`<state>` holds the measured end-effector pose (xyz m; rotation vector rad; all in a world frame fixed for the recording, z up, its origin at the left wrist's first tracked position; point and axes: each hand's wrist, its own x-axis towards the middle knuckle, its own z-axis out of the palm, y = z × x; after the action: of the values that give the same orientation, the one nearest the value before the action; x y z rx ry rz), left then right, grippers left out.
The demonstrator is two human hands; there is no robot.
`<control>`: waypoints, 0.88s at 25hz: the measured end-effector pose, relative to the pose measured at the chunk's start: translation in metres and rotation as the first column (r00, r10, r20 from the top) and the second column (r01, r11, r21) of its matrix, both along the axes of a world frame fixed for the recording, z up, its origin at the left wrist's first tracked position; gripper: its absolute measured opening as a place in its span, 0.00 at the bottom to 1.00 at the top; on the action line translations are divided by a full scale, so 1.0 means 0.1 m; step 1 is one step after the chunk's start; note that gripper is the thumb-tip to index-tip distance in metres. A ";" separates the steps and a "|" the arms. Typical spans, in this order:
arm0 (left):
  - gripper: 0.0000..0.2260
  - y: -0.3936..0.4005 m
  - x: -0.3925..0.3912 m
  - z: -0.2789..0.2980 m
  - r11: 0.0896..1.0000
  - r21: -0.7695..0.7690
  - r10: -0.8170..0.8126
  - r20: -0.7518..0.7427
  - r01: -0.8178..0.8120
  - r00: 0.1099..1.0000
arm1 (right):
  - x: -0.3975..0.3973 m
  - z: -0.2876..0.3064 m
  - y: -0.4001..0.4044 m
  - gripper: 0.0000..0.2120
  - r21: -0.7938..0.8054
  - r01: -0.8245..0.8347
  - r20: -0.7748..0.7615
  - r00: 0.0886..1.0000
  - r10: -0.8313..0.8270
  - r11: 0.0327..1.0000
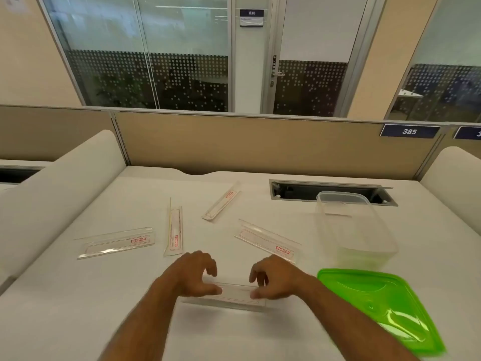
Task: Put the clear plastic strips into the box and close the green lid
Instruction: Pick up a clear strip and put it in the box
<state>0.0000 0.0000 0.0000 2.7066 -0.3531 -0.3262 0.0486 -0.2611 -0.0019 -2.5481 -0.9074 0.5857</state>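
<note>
Now both hands meet over one clear plastic strip (235, 295) lying on the white table (78, 308) close to the person. The left hand (191, 274) pinches its left end between thumb and curled fingers; the right hand (272, 276) pinches the right end the same way. Four more strips (115, 243) lie scattered farther out. The clear box (354, 227) stands open to the right, well apart from the held strip, with the green lid (377, 306) flat on the table just in front of it.
</note>
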 end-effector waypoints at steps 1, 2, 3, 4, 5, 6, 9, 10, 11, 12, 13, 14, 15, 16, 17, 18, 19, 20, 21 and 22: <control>0.19 0.01 -0.02 0.01 0.999 0.040 -0.013 -0.020 0.014 1.000 | -0.03 -0.02 0.02 0.15 -0.034 -0.019 -0.024 1.000 0.018 0.999; 0.16 0.02 -0.03 0.00 0.995 0.095 -0.023 -0.019 0.025 1.000 | -0.05 -0.03 0.04 0.13 -0.074 -0.019 -0.013 1.000 0.018 0.997; 0.14 0.04 -0.05 -0.03 0.991 0.131 -0.027 -0.027 0.030 0.999 | -0.08 -0.07 0.04 0.11 -0.092 -0.022 0.000 1.000 0.022 0.996; 0.11 0.07 -0.05 -0.08 0.987 0.158 -0.016 -0.016 0.019 1.000 | -0.10 -0.11 0.05 0.09 -0.095 -0.019 0.009 1.000 0.020 0.995; 0.10 0.08 -0.07 -0.10 0.986 0.165 -0.007 -0.031 0.012 1.000 | -0.10 -0.12 0.04 0.08 -0.091 -0.006 0.008 1.000 0.007 0.996; 0.09 0.10 -0.08 -0.14 0.985 0.172 0.003 -0.034 0.003 0.999 | -0.09 -0.13 0.03 0.07 -0.090 0.017 0.010 1.000 -0.017 0.996; 0.07 0.10 -0.07 -0.18 0.985 0.169 0.031 0.013 -0.033 0.999 | -0.03 -0.16 -0.01 0.08 -0.101 0.057 0.029 0.998 -0.054 0.993; 0.07 0.10 -0.06 -0.19 0.985 0.168 0.023 0.048 -0.031 0.999 | -0.01 -0.16 -0.02 0.08 -0.109 0.064 0.062 0.996 -0.057 0.992; 0.07 0.09 -0.04 -0.20 0.985 0.172 0.016 0.091 -0.032 0.996 | 0.00 -0.17 -0.04 0.09 -0.115 0.073 0.107 0.992 -0.061 0.991; 0.07 0.07 -0.01 -0.19 0.983 0.180 0.002 0.149 -0.029 0.989 | 0.03 -0.16 -0.06 0.10 -0.102 0.087 0.167 0.983 -0.069 0.991; 0.07 0.07 0.00 -0.17 0.981 0.194 -0.027 0.215 -0.015 0.976 | 0.05 -0.15 -0.08 0.11 -0.068 0.097 0.246 0.966 -0.077 0.993; 0.07 0.06 0.01 -0.15 0.973 0.231 -0.082 0.307 0.009 0.948 | 0.07 -0.14 -0.11 0.14 -0.023 0.095 0.321 0.943 -0.083 0.995; 0.06 0.07 0.04 -0.15 0.957 0.288 -0.146 0.400 0.027 0.905 | 0.11 -0.13 -0.14 0.19 0.019 0.088 0.377 0.922 -0.089 0.996; 0.06 0.07 0.05 -0.15 0.949 0.314 -0.182 0.478 0.027 0.859 | 0.14 -0.11 -0.17 0.27 0.048 0.088 0.389 0.916 -0.100 0.995; 0.07 0.06 0.06 -0.14 0.948 0.317 -0.206 0.526 0.035 0.825 | 0.18 -0.08 -0.20 0.35 0.063 0.092 0.373 0.921 -0.108 0.994; 0.07 0.05 0.08 -0.13 0.949 0.313 -0.224 0.563 0.045 0.795 | 0.22 -0.05 -0.21 0.41 0.063 0.103 0.326 0.938 -0.118 0.993; 0.07 0.04 0.10 -0.13 0.952 0.302 -0.236 0.597 0.057 0.767 | 0.27 -0.02 -0.23 0.44 0.062 0.118 0.265 0.955 -0.130 0.991; 0.08 0.04 0.13 -0.14 0.955 0.289 -0.241 0.629 0.066 0.739 | 0.32 0.00 -0.24 0.45 0.066 0.130 0.204 0.969 -0.141 0.989; 0.08 0.03 0.14 -0.14 0.958 0.280 -0.243 0.654 0.069 0.716 | 0.37 0.01 -0.26 0.44 0.079 0.136 0.162 0.976 -0.147 0.988; 0.08 0.02 0.16 -0.14 0.959 0.275 -0.244 0.681 0.068 0.690 | 0.41 0.03 -0.28 0.40 0.092 0.137 0.142 0.979 -0.149 0.986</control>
<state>0.0159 0.0021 -0.0141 2.9281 -0.8095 0.7304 0.0899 -0.2894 0.0012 -2.5823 -0.7706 0.3133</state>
